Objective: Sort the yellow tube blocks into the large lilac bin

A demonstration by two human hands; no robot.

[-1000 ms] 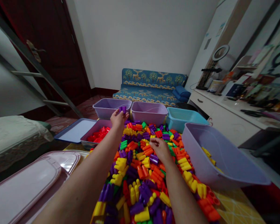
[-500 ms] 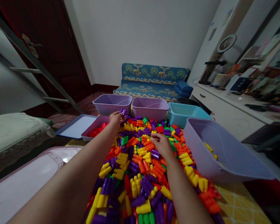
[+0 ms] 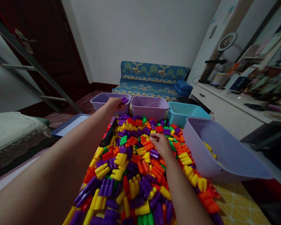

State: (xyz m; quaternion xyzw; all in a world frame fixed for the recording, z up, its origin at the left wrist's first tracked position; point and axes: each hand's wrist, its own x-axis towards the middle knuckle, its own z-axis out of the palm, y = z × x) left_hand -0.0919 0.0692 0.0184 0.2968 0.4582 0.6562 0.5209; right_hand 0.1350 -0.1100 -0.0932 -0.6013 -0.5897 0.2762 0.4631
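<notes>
My left hand (image 3: 115,104) is closed on a purple plastic building block (image 3: 125,100), held at the left lilac bin (image 3: 100,101) behind the pile. My right hand (image 3: 160,143) hovers low over the middle of the block pile (image 3: 135,156), its fingers loosely bent and apart, with nothing visible in them. Near its fingertips lie orange blocks (image 3: 148,145) and a purple block (image 3: 154,154). The pile mixes purple, yellow, orange, red and green tube-shaped blocks. My left forearm hides much of the red-filled container at the left.
Beside the left bin stand a second lilac bin (image 3: 150,107) and a turquoise bin (image 3: 187,114). A large pale purple bin (image 3: 221,150) at the right holds a few yellow blocks. At the left lies a blue-rimmed tray (image 3: 70,125). A patterned sofa (image 3: 152,78) stands behind.
My left hand has moved up and away with the purple block, from the pile's far left edge to the left lilac bin. My right hand has barely moved.
</notes>
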